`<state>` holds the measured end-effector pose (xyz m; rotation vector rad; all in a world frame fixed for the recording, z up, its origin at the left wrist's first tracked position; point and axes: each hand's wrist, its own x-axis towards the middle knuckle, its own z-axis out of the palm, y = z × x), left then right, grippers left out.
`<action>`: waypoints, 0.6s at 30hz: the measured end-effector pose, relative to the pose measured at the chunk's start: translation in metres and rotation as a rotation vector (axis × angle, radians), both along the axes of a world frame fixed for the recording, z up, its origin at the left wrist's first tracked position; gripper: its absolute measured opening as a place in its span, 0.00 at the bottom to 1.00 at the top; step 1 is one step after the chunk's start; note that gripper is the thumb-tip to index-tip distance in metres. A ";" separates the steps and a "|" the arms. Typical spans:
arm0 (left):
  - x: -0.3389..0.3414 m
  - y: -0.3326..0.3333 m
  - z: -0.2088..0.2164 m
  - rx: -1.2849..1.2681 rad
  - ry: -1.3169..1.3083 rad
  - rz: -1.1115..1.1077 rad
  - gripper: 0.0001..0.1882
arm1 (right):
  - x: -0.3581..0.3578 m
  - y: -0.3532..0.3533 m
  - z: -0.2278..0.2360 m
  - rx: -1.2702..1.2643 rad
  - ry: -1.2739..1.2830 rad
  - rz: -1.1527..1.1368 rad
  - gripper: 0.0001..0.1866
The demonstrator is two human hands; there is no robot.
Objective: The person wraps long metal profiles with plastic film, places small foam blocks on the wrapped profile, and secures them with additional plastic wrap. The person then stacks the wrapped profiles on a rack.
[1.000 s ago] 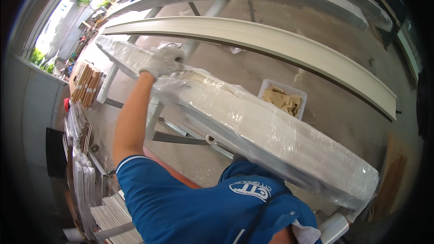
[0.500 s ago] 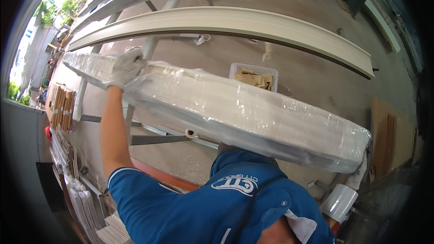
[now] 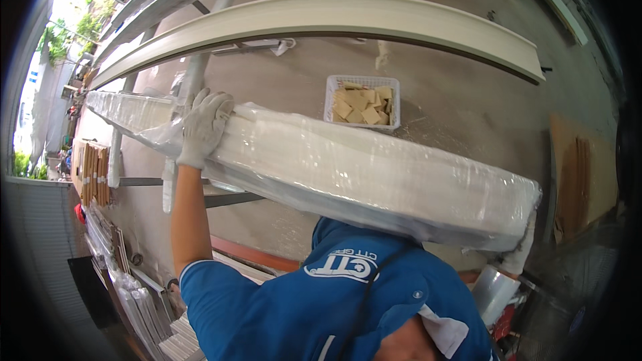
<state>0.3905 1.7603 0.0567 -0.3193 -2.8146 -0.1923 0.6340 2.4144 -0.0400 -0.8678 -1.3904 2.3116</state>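
Observation:
A long bundle (image 3: pixel 374 164) wrapped in clear stretch film lies across the view in front of my chest, slanting down to the right. My left hand (image 3: pixel 207 124), in a whitish work glove, grips it toward its left part, with the fingers bent over its upper side. At the bundle's right end is a roll of clear stretch film (image 3: pixel 493 294). A whitish shape beside the roll may be my right glove, but its fingers cannot be made out.
Beyond the bundle a long cream profile (image 3: pixel 334 17) rests on a grey metal rack. A white plastic basket (image 3: pixel 329 110) with tan pieces stands on the floor. Wrapped lengths (image 3: pixel 137 304) lie at the lower left, and brown boards (image 3: pixel 578 180) lean at the right.
My left hand has turned on the bundle and its fingers now point more upward. The roll has shifted slightly left and down. The basket shows more fully above the bundle.

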 end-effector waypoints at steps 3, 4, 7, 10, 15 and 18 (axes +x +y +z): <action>0.032 0.030 -0.012 0.081 0.162 -0.061 0.17 | 0.000 0.004 -0.002 0.011 -0.067 -0.061 0.34; 0.042 0.036 -0.017 0.141 0.238 -0.054 0.17 | 0.001 0.004 -0.003 -0.018 -0.040 -0.042 0.34; 0.055 0.040 -0.031 0.332 0.301 0.052 0.14 | 0.004 0.004 -0.012 -0.068 0.070 0.074 0.34; 0.056 0.037 -0.046 0.466 0.347 0.134 0.12 | 0.007 0.003 -0.038 -0.085 0.027 0.160 0.35; 0.065 0.041 -0.056 0.644 0.569 0.182 0.15 | 0.000 0.009 -0.140 -0.095 -0.159 0.389 0.35; 0.089 0.042 -0.071 0.698 0.798 0.263 0.19 | -0.020 0.000 -0.220 -0.071 -0.305 0.650 0.35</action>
